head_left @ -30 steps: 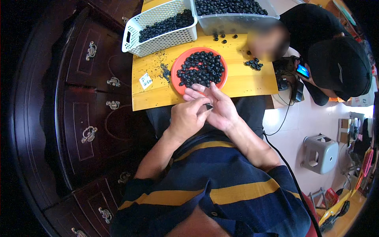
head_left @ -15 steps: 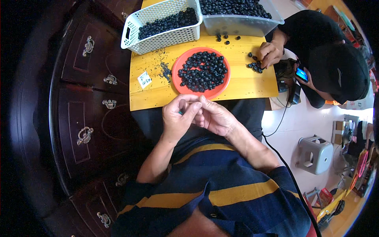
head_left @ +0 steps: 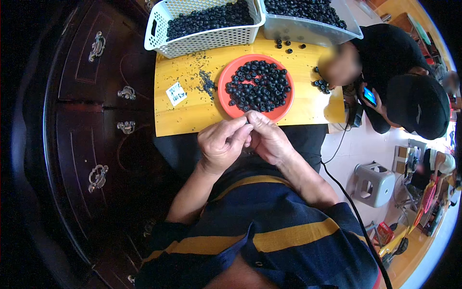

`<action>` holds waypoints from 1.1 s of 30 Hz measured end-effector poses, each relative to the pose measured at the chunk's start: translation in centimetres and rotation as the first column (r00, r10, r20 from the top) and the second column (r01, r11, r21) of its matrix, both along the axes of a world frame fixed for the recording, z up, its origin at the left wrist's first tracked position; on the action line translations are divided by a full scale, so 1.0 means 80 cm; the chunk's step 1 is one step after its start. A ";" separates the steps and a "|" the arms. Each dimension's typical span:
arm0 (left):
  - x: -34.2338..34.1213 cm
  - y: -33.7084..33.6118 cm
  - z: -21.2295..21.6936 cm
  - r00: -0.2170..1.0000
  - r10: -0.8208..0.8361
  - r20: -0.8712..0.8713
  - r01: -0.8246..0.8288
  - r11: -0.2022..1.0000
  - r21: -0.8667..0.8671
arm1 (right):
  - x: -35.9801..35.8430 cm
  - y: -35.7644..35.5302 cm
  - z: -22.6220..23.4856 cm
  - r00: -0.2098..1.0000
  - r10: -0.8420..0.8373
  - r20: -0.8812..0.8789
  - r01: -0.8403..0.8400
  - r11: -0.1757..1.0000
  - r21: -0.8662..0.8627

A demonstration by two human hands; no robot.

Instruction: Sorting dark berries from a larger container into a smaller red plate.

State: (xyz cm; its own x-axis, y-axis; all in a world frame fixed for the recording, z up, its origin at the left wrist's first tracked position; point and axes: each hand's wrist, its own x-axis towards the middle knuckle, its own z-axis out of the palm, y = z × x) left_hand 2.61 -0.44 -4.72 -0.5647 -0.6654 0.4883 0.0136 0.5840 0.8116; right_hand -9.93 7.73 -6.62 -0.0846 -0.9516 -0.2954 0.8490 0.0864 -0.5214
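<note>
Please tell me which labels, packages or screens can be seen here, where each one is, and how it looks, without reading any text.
Paper label: small white square with dark print, lying flat on the yellow table, left of the red plate.
Phone screen: small glowing blue rectangle, held by another person at the table's right end.
No package can be made out.

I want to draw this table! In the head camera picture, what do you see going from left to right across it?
Small card → dark crumbs → red plate of black beads → little bead pile.
</note>
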 end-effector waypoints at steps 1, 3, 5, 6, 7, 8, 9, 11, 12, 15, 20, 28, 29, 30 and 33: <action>-0.001 -0.003 0.002 1.000 0.024 0.010 -0.023 0.998 -0.053 | 0.001 -0.001 -0.001 1.000 -0.002 0.013 0.002 1.000 0.002; -0.005 -0.006 0.009 0.998 0.052 0.027 -0.048 0.993 -0.109 | -0.002 -0.005 0.001 1.000 -0.013 0.006 0.013 1.000 0.005; -0.010 -0.006 0.016 0.999 0.043 -0.007 -0.043 0.999 0.002 | -0.005 -0.005 0.011 1.000 -0.029 0.001 0.029 0.999 0.039; -0.010 -0.005 0.018 0.998 0.057 0.003 -0.057 0.998 -0.003 | -0.004 -0.005 0.017 0.999 -0.042 -0.025 0.043 0.999 0.025; -0.012 -0.005 0.020 0.999 0.039 -0.015 -0.039 0.999 -0.021 | -0.007 -0.003 0.016 0.999 -0.040 -0.036 0.040 0.999 -0.007; -0.014 -0.004 0.021 0.999 0.021 -0.033 -0.022 0.999 -0.040 | -0.010 0.000 0.015 0.998 -0.037 -0.046 0.035 0.999 -0.040; -0.013 -0.001 0.020 0.999 0.006 -0.048 -0.008 0.999 -0.039 | -0.011 0.004 0.012 0.997 -0.046 -0.056 0.043 0.998 -0.052; -0.010 0.008 0.016 0.999 0.004 -0.041 -0.005 1.000 -0.024 | -0.013 0.012 0.013 0.999 -0.028 -0.032 0.027 0.999 -0.042; -0.009 0.013 0.014 0.999 -0.016 -0.041 0.016 1.000 -0.005 | -0.014 0.016 0.013 1.000 -0.028 -0.012 0.028 0.999 -0.028; -0.007 0.022 0.026 0.999 0.000 0.054 -0.004 0.998 0.068 | -0.021 0.027 0.002 0.999 -0.037 -0.016 0.036 0.999 -0.021; -0.006 0.022 0.067 0.952 -0.057 0.301 0.072 0.997 -0.038 | -0.033 0.039 0.005 0.999 -0.020 -0.039 0.015 0.991 -0.131; -0.015 0.022 0.080 0.885 -0.044 0.463 0.172 0.956 -0.238 | -0.039 0.051 0.021 0.987 0.078 -0.142 -0.097 0.986 -0.133; -0.015 0.022 0.080 0.871 -0.042 0.490 0.190 0.948 -0.256 | -0.041 0.052 0.017 0.987 0.079 -0.141 -0.098 0.986 -0.136; -0.014 0.023 0.082 0.870 -0.040 0.491 0.189 0.947 -0.258 | -0.044 0.052 0.010 0.988 0.101 -0.119 -0.120 0.979 -0.164; -0.014 0.025 0.085 0.842 -0.024 0.540 0.199 0.942 -0.269 | -0.046 0.053 0.008 0.987 0.128 -0.100 -0.147 0.966 -0.215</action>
